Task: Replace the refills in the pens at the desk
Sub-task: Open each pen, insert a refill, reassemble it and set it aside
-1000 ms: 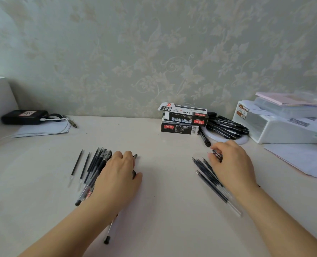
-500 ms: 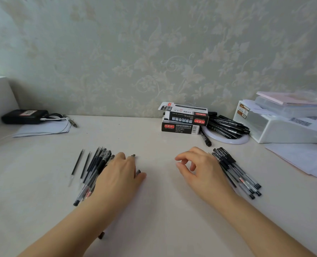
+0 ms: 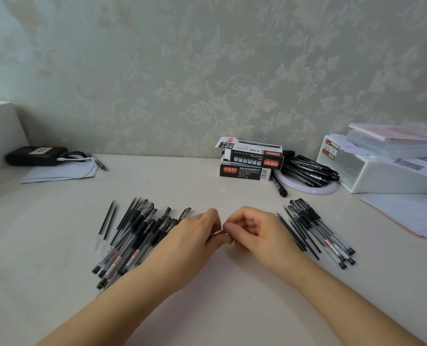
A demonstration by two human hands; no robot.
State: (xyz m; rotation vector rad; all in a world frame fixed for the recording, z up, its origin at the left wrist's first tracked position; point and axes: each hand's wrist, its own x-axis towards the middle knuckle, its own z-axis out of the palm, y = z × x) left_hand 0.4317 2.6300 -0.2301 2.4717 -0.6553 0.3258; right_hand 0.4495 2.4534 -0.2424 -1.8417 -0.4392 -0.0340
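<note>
Slim clear-barrelled pen [image 3: 217,233] between hands

Two hands [image 3: 190,236] [image 3: 260,233]; two stacked boxes [image 3: 251,162]; three pen heaps [image 3: 137,233] [image 3: 317,231] [image 3: 307,171]; two loose refills [image 3: 107,221] near the tabletop's left edge.

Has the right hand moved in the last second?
Yes. The right hand has come leftward, away from the pens on the right, to meet the left hand before the stacked boxes.

A glossy cream desk top [image 3: 207,308] carries a heap of black-capped clear pens [image 3: 135,236] just left of the left hand [image 3: 190,236], another pen bunch [image 3: 317,231] right of the right hand [image 3: 260,231], and stacked black cardboard boxes [image 3: 250,163] beyond both.
</note>
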